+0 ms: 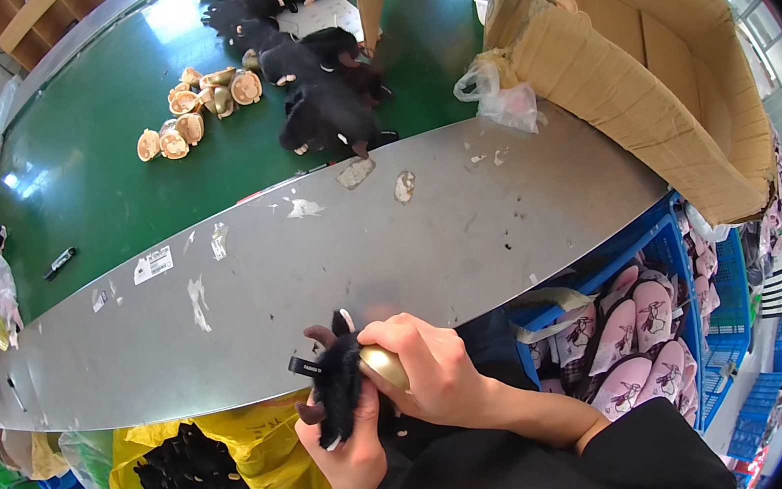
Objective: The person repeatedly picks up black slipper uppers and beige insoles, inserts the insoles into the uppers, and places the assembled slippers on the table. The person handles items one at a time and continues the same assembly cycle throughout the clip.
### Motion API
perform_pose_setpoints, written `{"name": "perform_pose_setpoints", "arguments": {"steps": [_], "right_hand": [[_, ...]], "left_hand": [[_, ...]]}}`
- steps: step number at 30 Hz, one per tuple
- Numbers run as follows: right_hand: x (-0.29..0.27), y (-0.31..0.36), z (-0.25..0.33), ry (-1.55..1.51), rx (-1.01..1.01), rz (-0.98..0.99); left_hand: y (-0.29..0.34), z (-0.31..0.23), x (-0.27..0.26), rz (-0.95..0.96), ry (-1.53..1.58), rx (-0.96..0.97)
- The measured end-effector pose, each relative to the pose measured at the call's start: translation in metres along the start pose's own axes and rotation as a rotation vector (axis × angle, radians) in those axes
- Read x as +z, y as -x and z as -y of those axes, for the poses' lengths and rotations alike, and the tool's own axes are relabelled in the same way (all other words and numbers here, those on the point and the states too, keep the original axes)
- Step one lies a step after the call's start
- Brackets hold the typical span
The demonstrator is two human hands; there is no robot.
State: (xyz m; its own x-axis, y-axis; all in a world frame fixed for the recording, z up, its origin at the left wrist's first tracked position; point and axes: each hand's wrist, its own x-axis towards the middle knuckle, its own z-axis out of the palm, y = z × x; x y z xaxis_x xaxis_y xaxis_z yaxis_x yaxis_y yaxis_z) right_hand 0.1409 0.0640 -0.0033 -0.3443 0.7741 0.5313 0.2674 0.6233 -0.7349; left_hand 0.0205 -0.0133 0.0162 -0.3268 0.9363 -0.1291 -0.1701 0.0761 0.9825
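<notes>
Downward head-worn fisheye view

Bearings taken from view centre | 7–8 o'clock: pale lettering is printed on a black tag (pixel 305 367) attached to a black plush piece (pixel 337 394) | 9 o'clock: dark print is carried by a white sticker (pixel 152 265) on the grey table edge (pixel 364 269)
</notes>
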Motion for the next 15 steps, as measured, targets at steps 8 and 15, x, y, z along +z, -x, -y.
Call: {"name": "perform_pose_setpoints", "arguments": {"steps": [8, 15], "right_hand": [[-0.005, 0.003, -0.015, 0.004, -0.073, 0.215], [-0.014, 0.006, -0.025, -0.336, -0.044, 0.113]], "left_hand": [[-0.004, 0.014, -0.002, -0.082, 0.145, -0.079], [-0.004, 0.010, -0.011, 0.078, 0.142, -0.120]]}}
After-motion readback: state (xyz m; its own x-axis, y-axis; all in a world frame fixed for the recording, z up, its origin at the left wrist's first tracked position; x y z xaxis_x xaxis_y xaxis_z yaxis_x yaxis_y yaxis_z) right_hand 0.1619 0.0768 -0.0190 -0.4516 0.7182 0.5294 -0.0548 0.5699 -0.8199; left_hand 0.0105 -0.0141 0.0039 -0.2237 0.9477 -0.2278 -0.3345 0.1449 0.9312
